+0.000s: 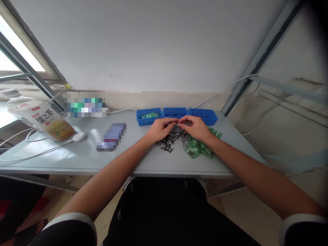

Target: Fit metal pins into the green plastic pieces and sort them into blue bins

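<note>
Over a loose pile of dark and silvery screws [167,142], my two hands meet with their fingertips close together. My left hand [160,130] is pinched closed, thumb toward the fingers. Opposite it, my right hand [196,128] is closed in a similar pinch. Whatever lies between the fingertips is too small to name. Green plastic bags [196,148] with small metal pieces inside lie beneath and beside my right hand. Just behind the hands stands a row of blue bins: the left bin [139,119] holds green packets, the middle bin [175,111] and right bin [211,118] hold small dark pieces.
A pixelated flat object [112,137] lies left of the pile on the grey table [143,164]. Farther left are a tilted drink bottle [38,116], a white cable with a round end [79,137] and a pixelated box [85,105]. A wall rises behind; metal posts flank the table.
</note>
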`<act>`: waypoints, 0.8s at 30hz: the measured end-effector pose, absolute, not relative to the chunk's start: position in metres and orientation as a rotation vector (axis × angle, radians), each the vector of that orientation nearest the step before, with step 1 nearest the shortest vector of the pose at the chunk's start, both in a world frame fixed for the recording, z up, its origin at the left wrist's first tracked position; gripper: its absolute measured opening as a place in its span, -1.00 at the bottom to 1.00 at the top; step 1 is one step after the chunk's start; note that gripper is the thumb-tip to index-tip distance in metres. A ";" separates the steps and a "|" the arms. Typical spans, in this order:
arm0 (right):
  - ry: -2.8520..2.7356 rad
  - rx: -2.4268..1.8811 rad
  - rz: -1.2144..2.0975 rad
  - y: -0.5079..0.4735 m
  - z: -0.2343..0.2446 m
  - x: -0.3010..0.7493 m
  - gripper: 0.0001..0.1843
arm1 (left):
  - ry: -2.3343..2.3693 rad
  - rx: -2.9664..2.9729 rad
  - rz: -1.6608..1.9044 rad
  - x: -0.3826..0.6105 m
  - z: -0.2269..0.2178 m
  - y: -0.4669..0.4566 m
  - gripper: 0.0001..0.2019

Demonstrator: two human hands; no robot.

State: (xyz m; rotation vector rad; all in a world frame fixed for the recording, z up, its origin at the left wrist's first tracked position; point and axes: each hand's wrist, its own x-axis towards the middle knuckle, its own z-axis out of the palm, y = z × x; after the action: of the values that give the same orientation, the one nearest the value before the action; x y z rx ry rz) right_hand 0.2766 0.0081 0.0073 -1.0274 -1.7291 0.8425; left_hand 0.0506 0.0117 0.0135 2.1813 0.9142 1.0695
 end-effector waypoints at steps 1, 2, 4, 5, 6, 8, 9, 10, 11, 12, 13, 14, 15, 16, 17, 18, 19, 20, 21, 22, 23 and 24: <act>-1.734 -1.026 0.843 0.009 0.006 0.277 -0.63 | 0.920 2.186 1.067 0.050 0.013 0.012 -0.69; -1.739 -1.023 0.850 0.010 0.006 0.277 -0.64 | 0.922 2.182 1.073 0.050 0.013 0.013 -0.70; -1.734 -1.007 0.891 0.011 0.005 0.278 -0.63 | 0.915 2.153 1.098 0.050 0.013 0.014 -0.70; -1.727 -0.993 0.920 0.011 0.005 0.278 -0.63 | 0.912 2.131 1.112 0.050 0.013 0.014 -0.70; -1.717 -0.978 0.949 0.010 0.005 0.278 -0.62 | 0.914 2.107 1.125 0.050 0.013 0.014 -0.70; -1.699 -0.952 0.990 0.009 0.006 0.277 -0.62 | 0.931 2.055 1.153 0.050 0.013 0.014 -0.69; -1.696 -0.944 0.996 0.008 0.007 0.276 -0.63 | 0.935 2.023 1.167 0.050 0.012 0.014 -0.68; -1.698 -0.941 0.991 0.007 0.007 0.276 -0.63 | 0.933 1.985 1.184 0.050 0.012 0.015 -0.67; -1.703 -0.943 0.978 0.007 0.008 0.276 -0.64 | 0.932 1.947 1.198 0.050 0.011 0.015 -0.67; -1.710 -0.949 0.962 0.007 0.008 0.276 -0.65 | 0.938 1.912 1.210 0.050 0.010 0.016 -0.68; -1.717 -0.958 0.943 0.007 0.008 0.276 -0.66 | 0.953 1.883 1.219 0.050 0.009 0.017 -0.71; -1.723 -0.969 0.925 0.007 0.007 0.276 -0.66 | 0.976 1.862 1.224 0.049 0.008 0.019 -0.73; -1.726 -0.979 0.910 0.007 0.007 0.276 -0.67 | 1.002 1.851 1.230 0.049 0.007 0.020 -0.75; -1.726 -0.989 0.897 0.008 0.007 0.277 -0.67 | 1.021 1.848 1.235 0.049 0.006 0.021 -0.77; -1.721 -0.997 0.884 0.008 0.006 0.277 -0.67 | 1.028 1.851 1.243 0.049 0.006 0.022 -0.79; -1.713 -1.001 0.871 0.008 0.006 0.277 -0.67 | 1.027 1.859 1.251 0.049 0.006 0.022 -0.80; -1.703 -1.002 0.861 0.008 0.006 0.277 -0.66 | 1.028 1.874 1.256 0.049 0.006 0.022 -0.80; -1.695 -1.000 0.857 0.009 0.006 0.278 -0.66 | 1.033 1.895 1.255 0.049 0.006 0.022 -0.81; -1.690 -0.994 0.859 0.008 0.006 0.278 -0.65 | 1.041 1.917 1.247 0.049 0.006 0.021 -0.81; -1.693 -0.987 0.867 0.008 0.007 0.278 -0.64 | 1.049 1.942 1.229 0.049 0.006 0.020 -0.83; -1.702 -0.980 0.874 0.008 0.007 0.277 -0.63 | 1.054 1.966 1.209 0.050 0.005 0.019 -0.84; -1.717 -0.974 0.876 0.007 0.007 0.277 -0.63 | 1.051 1.989 1.189 0.050 0.005 0.019 -0.86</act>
State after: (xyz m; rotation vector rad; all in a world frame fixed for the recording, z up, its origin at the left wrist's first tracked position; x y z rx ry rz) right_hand 0.2773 0.0074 0.0075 -0.9742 -1.7166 0.8761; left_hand 0.0498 0.0186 0.0053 1.9894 1.0509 1.1885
